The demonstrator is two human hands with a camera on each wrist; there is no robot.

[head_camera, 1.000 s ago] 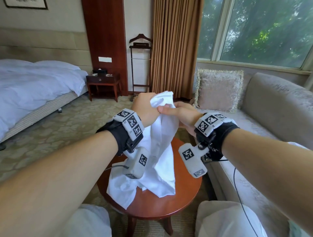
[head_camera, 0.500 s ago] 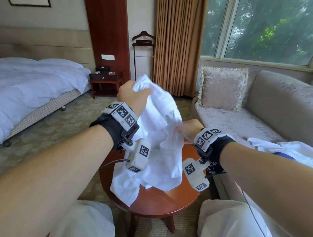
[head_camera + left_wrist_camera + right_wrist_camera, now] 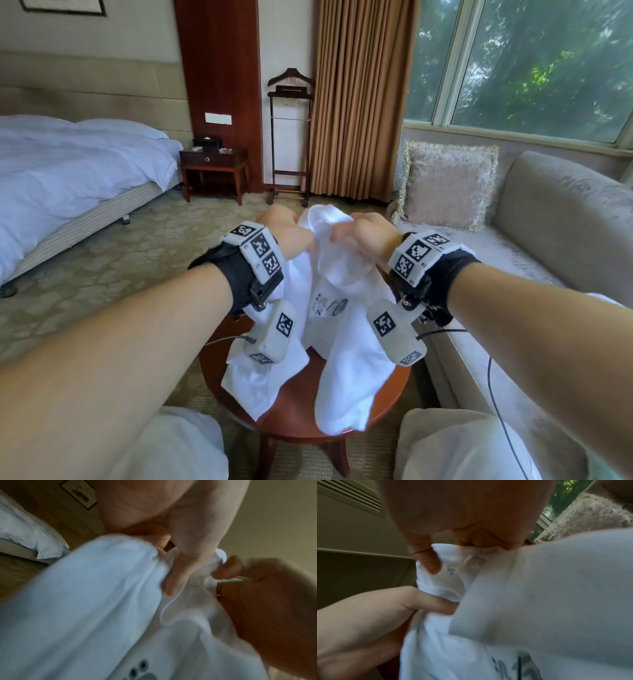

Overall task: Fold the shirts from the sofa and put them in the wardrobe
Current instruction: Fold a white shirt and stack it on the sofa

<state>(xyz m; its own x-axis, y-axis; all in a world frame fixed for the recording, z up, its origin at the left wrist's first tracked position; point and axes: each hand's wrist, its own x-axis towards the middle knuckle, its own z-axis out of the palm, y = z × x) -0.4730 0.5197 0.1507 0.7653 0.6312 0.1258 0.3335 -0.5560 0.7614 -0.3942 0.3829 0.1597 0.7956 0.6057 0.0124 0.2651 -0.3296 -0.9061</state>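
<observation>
The left hand's fingers (image 3: 178,573) are curled into a bunch of white cloth, and the right hand's fingers (image 3: 428,559) pinch the collar edge just by the size label. So the left hand (image 3: 291,233) and right hand (image 3: 363,236) sit close together, almost touching, both gripping the top of the same white shirt (image 3: 346,342).

From them the shirt hangs in two crumpled lobes, its lower folds resting on the round wooden table (image 3: 387,397). A grey print shows on the front, partly hidden by folds. To the person's right runs the sofa (image 3: 548,240) with a fringed cushion (image 3: 448,185) at its far end; no wardrobe is in sight.

It looks to me like the collar is being found so the shirt can be opened out. To do that well, I'd slide each hand outward along the neckline to a shoulder seam without letting go, lift until the hem clears the table, give one shake, then lay it print-down and flat. The table seems small for a spread shirt, so sleeves may droop over the rim and drag the cloth askew.
</observation>
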